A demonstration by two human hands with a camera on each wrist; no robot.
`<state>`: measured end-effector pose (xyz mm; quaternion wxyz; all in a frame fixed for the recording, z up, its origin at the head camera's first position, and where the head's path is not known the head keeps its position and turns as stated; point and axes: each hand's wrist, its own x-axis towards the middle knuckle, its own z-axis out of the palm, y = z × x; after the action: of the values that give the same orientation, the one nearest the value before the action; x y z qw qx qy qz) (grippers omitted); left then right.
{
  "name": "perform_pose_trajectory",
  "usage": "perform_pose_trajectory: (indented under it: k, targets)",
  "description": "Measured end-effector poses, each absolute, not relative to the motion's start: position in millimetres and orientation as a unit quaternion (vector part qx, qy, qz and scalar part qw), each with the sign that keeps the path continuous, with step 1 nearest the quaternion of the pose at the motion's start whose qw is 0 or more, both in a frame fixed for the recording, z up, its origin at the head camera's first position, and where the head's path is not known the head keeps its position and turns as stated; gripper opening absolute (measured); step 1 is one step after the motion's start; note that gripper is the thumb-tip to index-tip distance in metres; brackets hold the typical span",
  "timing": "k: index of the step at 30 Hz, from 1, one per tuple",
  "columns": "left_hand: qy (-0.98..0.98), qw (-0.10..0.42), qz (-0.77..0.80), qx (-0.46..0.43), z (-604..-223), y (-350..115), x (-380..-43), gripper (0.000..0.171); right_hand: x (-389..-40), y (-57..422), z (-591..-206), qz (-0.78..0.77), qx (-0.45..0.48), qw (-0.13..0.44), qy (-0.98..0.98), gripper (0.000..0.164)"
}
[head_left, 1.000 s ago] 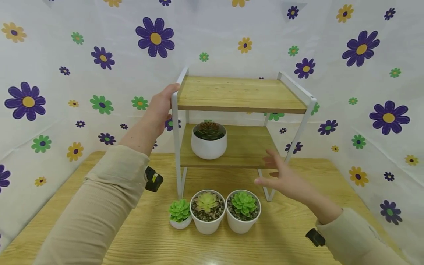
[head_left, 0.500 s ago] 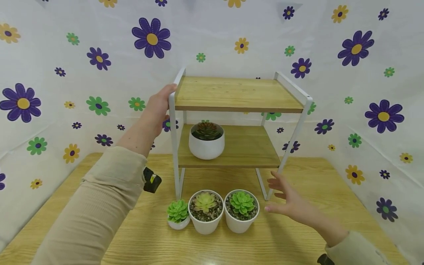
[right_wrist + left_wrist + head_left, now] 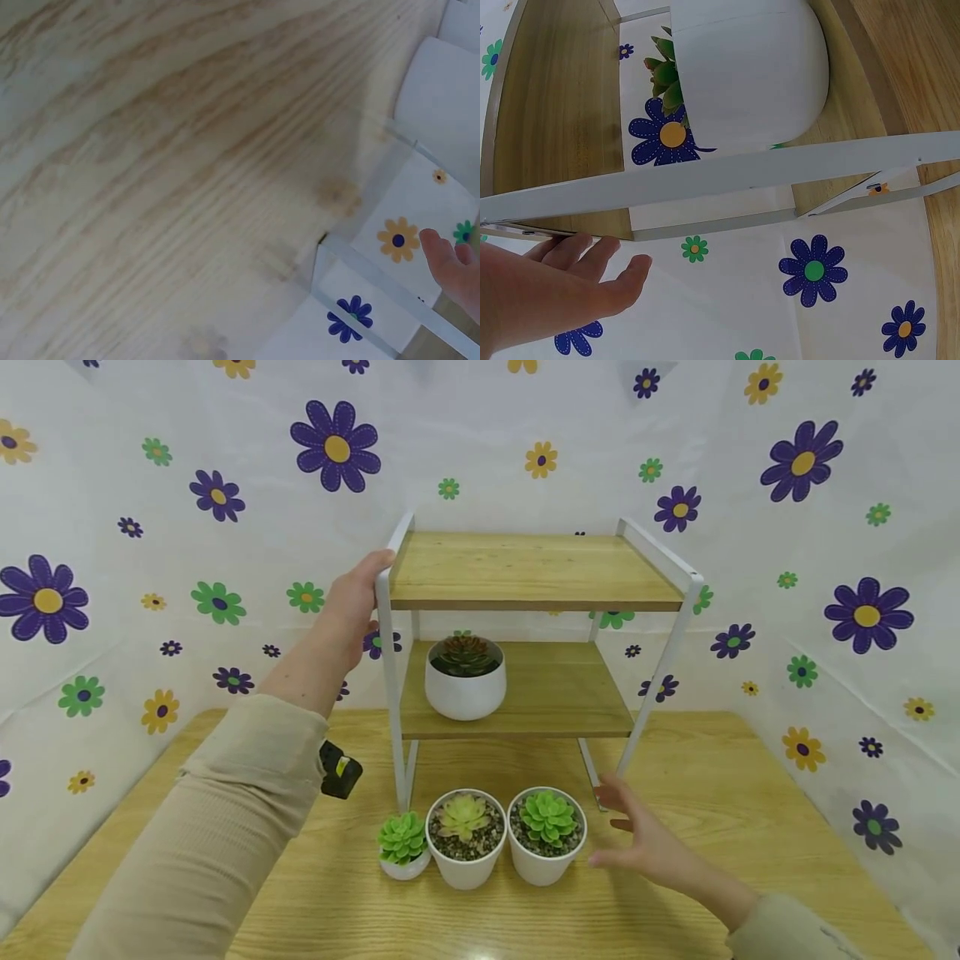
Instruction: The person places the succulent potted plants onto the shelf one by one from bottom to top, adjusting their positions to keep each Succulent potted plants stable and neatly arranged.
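1. The green-leaved pot stands upright on the table, in front of the rack, at the right end of a row of three.
2. My right hand hovers just beside it, thumb and fingers spread wide, holding nothing. To take hold, I judge an even grip low on its white wall best, clear of the leaves.
3. The middle pot crowds it, their rims seeming to meet, so fingers should slip in gently there; a hurried nudge could push into the small pot beyond.
4. My left hand rests at the rack's top left rail; how far its fingers curl I cannot tell. Light, steady pressure should serve.
5. On the lower shelf, toward the left, stands a bowl-shaped pot; jolting the rack could shift it.
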<state>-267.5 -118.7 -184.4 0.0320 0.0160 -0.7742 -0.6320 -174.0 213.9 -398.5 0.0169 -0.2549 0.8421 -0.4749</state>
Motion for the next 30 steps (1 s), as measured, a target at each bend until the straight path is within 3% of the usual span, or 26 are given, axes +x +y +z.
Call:
perform_pose_trajectory:
  k: [30]
  targets:
    - [-0.784,0.041,-0.619,0.008,-188,-121,-269,0.056,-186,192,-420,-0.464,-0.273,0.061,0.84,0.106]
